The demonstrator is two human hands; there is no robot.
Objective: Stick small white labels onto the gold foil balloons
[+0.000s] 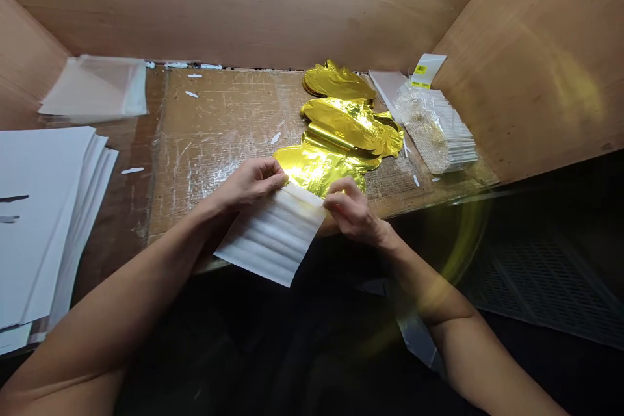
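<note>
A flat whitish pouch (275, 231) with faint ridges across it hangs tilted over the table's front edge. At its upper left corner, my left hand (260, 181) pinches it between thumb and fingers. My right hand (351, 211) grips the upper right corner the same way, fingers curled. Just behind the pouch lie shiny gold foil balloons (322, 169), flat and overlapping. Another stack of flat gold foil balloons (338, 81) rests farther back. What the pouch contains, if anything, I cannot tell.
Clear plastic bags (95, 88) lie at the back left, and white sheets (39, 208) are piled at the left. Packed mesh-like pouches (431, 127) with a yellow-marked label (426, 71) sit at the right. Wooden panels (253, 6) enclose the cardboard-covered table (219, 123), dotted with white scraps.
</note>
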